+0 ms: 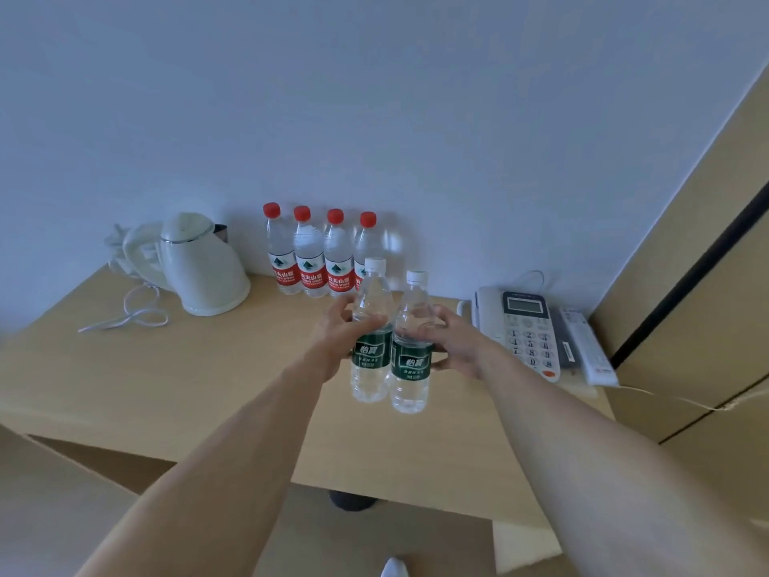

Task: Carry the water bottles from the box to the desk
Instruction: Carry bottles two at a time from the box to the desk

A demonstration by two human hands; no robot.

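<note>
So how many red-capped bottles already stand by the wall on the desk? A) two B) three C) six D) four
D: four red-capped bottles stand in a row against the wall, between the kettle and the phone.

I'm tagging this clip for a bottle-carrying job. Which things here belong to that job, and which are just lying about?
Part of the job:
green-label bottles, one in each of the hands
red-cap bottles by the wall
desk

Just lying about:
kettle
kettle cord
telephone
remote control
</note>
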